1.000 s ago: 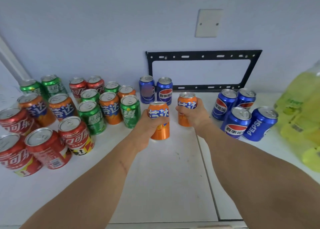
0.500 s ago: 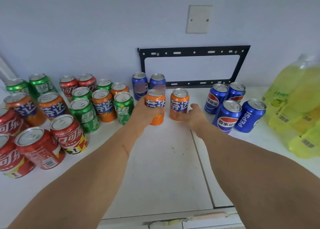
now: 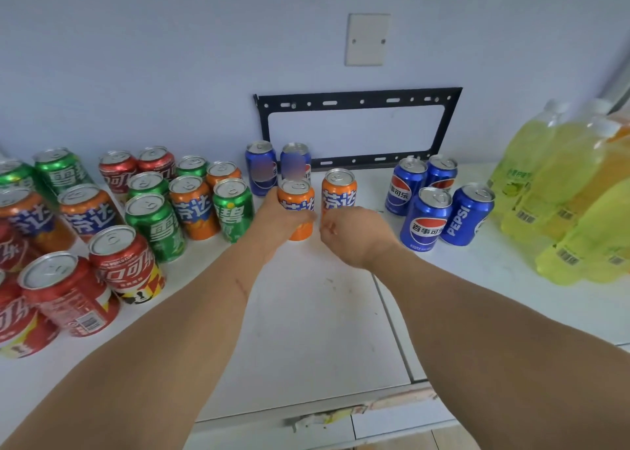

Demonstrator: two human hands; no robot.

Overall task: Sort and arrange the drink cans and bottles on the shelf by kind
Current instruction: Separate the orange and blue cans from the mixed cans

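beside second can [image 3: 339, 190], right hand [image 3: 354, 234] now off

Blue cans [image 3: 422, 219]: six stood in view, two at the back wall and four toward the right.
Orange cans [image 3: 194, 207]: six showed.
Green cans [image 3: 155, 226]: six showed.
Red cans [image 3: 124, 265]: at least six, several cut off at the left edge.
Yellow-green bottles [image 3: 559, 190]: several bunched together, exact number unclear.

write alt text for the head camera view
The left hand grips an orange can on a white shelf; the right hand hangs loosely curled beside a second orange can. Mixed cans stand left, blue cans right.
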